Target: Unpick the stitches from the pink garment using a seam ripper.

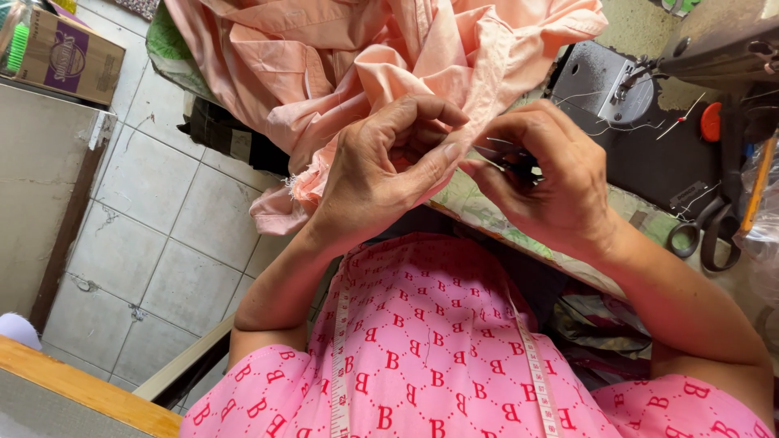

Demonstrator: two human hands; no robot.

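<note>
Cloth (pixel 365 57), peach, bunched far of my hands; left hand (pixel 381 166) pinches its edge, right hand (pixel 544 174) grips small snips (pixel 510 162) just beside it.

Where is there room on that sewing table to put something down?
A bare dark patch of the machine bed lies between the needle plate and the black scissors. The peach fabric crowds the rest, where the left hand and right hand work.
</note>
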